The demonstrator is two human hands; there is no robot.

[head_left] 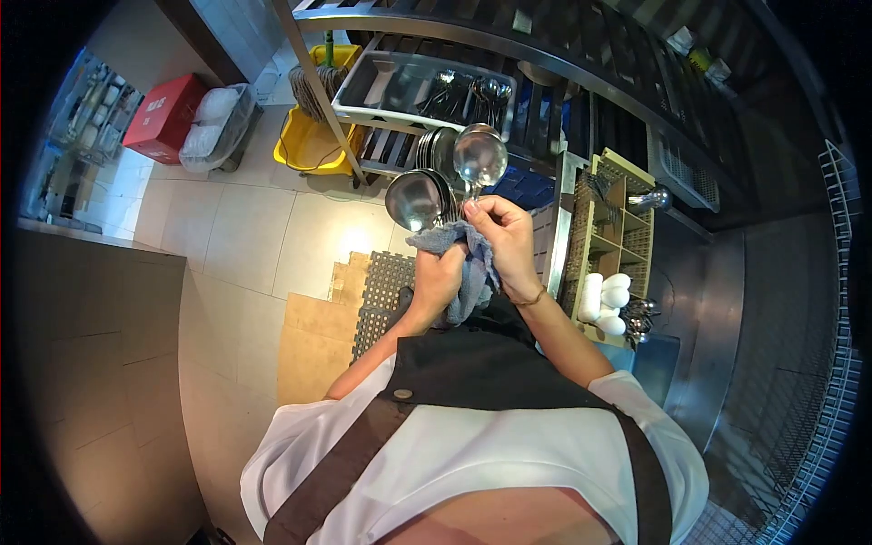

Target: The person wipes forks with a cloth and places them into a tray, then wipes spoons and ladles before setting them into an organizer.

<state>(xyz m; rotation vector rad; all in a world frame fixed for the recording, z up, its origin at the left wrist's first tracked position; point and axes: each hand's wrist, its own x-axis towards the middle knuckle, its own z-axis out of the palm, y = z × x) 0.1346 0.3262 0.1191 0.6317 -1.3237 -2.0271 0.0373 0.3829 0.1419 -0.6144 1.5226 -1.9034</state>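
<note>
My left hand is closed around a blue-grey cloth. A bundle of steel ladles with round bowls fans out above that hand; their handles run down into the cloth and are mostly hidden. Between the thumb and fingers of my right hand, another steel ladle is pinched by its handle, bowl upward. This ladle's lower handle passes behind the cloth, which touches both hands.
Ahead, a grey tray with cutlery sits on a slatted metal rack. On the right stands a divided beige crate with utensils and white rounded items. A yellow mop bucket and a red box are to the left.
</note>
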